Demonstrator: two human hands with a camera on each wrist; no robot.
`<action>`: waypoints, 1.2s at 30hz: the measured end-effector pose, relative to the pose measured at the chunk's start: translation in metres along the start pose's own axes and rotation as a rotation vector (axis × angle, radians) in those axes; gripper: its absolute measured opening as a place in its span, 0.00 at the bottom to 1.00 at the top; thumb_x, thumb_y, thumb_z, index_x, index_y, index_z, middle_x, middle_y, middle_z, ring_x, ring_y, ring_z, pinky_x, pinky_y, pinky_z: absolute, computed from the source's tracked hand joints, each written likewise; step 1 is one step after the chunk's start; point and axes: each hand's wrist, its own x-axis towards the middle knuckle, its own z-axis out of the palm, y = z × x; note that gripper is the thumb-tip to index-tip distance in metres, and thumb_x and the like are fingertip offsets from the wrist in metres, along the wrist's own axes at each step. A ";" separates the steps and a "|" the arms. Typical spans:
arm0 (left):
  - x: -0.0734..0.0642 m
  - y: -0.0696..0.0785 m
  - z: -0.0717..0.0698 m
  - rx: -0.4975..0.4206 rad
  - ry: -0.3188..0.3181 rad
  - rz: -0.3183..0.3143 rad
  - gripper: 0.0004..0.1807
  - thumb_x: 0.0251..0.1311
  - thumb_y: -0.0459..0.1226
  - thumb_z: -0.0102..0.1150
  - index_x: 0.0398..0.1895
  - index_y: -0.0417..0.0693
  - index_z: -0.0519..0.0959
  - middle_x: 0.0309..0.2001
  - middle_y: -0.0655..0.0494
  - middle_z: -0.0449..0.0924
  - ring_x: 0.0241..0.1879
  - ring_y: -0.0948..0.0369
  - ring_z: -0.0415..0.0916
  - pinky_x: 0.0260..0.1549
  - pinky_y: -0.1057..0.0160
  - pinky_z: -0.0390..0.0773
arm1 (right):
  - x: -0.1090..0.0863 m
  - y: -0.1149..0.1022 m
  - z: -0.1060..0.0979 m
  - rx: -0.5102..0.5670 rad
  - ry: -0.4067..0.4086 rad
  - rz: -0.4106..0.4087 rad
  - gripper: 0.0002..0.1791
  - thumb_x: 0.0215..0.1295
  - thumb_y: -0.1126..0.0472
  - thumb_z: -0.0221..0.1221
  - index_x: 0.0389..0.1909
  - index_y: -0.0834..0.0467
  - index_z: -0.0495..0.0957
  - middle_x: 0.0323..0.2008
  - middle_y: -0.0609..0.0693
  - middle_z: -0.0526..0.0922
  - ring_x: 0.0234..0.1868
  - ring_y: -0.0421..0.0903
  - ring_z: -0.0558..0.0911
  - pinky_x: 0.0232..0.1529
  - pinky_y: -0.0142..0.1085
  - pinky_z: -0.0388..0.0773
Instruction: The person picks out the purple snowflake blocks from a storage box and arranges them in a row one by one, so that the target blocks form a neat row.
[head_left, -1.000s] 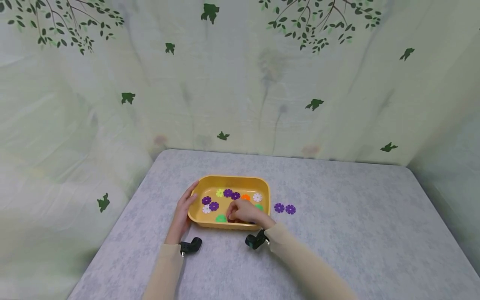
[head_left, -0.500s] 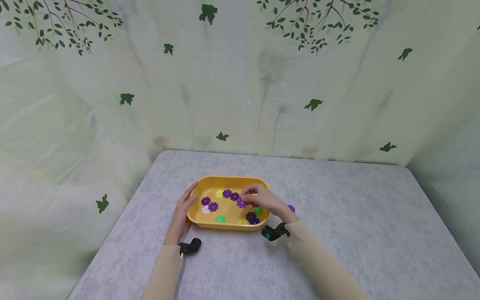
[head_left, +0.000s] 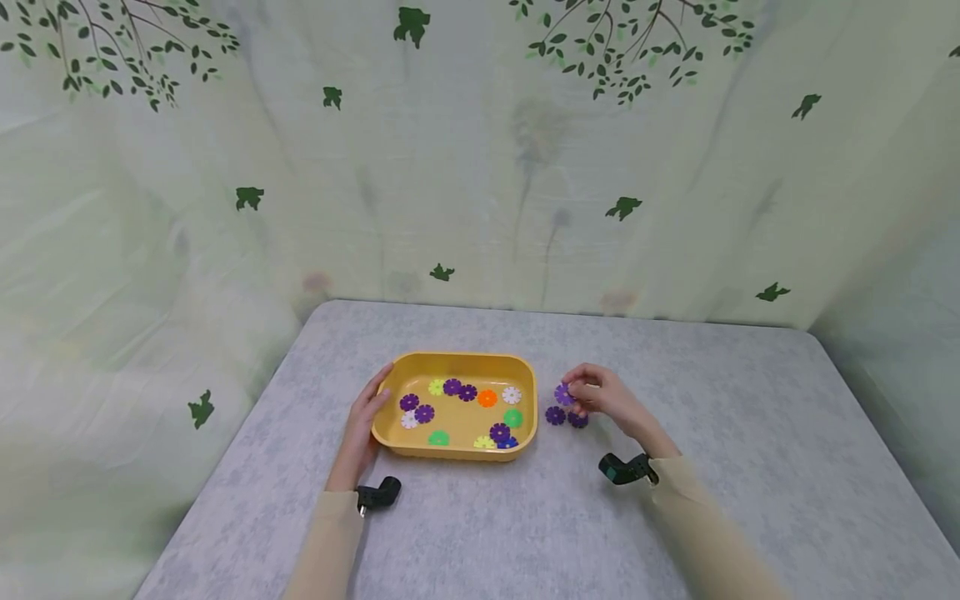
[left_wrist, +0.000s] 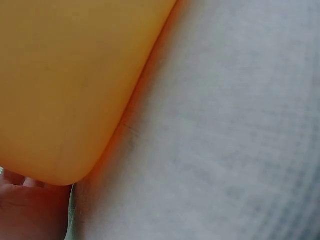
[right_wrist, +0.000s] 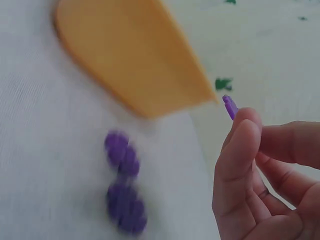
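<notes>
In the head view my right hand (head_left: 611, 404) pinches a purple snowflake building disc (head_left: 564, 394) between thumb and index finger, above the table to the right of a yellow tray (head_left: 457, 453). The right wrist view shows this disc (right_wrist: 230, 106) edge-on, mostly hidden by the fingertips. Just below the hand lie two more purple discs (head_left: 555, 415) on the table. My left hand (head_left: 362, 425) holds the tray's left end, its thumb at the rim and its fingers along the outer wall. Part of that hand (left_wrist: 32, 210) shows at the tray corner in the left wrist view.
Inside the tray lie several discs: purple ones, an orange disc (head_left: 487, 398), a white disc (head_left: 512, 395), a green disc (head_left: 513, 418) and others. A grey table (head_left: 750, 467) extends right, up to a leaf-patterned backdrop (head_left: 480, 167).
My right hand reached into the tray, took up a purple disc and moved right with it, out over the tray's edge to above the two discs on the table. The left hand stayed put.
</notes>
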 end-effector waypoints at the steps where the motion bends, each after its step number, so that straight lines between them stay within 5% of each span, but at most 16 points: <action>1: 0.000 0.000 0.000 0.000 0.002 -0.002 0.26 0.73 0.40 0.44 0.73 0.52 0.60 0.73 0.59 0.53 0.71 0.61 0.48 0.67 0.59 0.53 | -0.003 0.005 -0.006 -0.001 0.014 0.009 0.12 0.70 0.66 0.51 0.48 0.71 0.71 0.31 0.55 0.76 0.26 0.44 0.76 0.31 0.36 0.80; 9: 0.002 -0.001 0.000 -0.026 0.000 -0.002 0.26 0.73 0.40 0.44 0.73 0.51 0.59 0.73 0.58 0.52 0.71 0.61 0.47 0.67 0.60 0.53 | -0.025 0.036 -0.033 -0.087 0.076 0.066 0.12 0.67 0.70 0.51 0.47 0.74 0.71 0.30 0.57 0.78 0.25 0.45 0.79 0.28 0.36 0.80; 19: 0.002 -0.002 -0.001 -0.032 0.003 -0.004 0.26 0.73 0.40 0.44 0.73 0.51 0.59 0.73 0.57 0.52 0.71 0.60 0.48 0.67 0.59 0.53 | -0.026 0.045 -0.028 -0.206 0.140 0.101 0.10 0.67 0.71 0.51 0.45 0.72 0.75 0.29 0.57 0.79 0.23 0.46 0.81 0.25 0.37 0.82; 27: 0.001 -0.001 -0.002 -0.029 -0.003 0.002 0.26 0.73 0.40 0.44 0.73 0.51 0.59 0.73 0.57 0.52 0.71 0.59 0.48 0.67 0.58 0.54 | -0.015 0.019 -0.012 -0.170 0.143 0.031 0.13 0.69 0.66 0.52 0.48 0.71 0.74 0.35 0.63 0.77 0.25 0.46 0.79 0.28 0.36 0.81; 36: 0.001 -0.001 -0.002 -0.024 -0.001 -0.002 0.26 0.73 0.40 0.44 0.73 0.52 0.60 0.73 0.58 0.52 0.70 0.60 0.49 0.67 0.59 0.54 | 0.010 -0.029 0.039 -0.009 -0.071 -0.035 0.17 0.70 0.62 0.54 0.51 0.71 0.72 0.47 0.70 0.74 0.32 0.53 0.80 0.41 0.50 0.81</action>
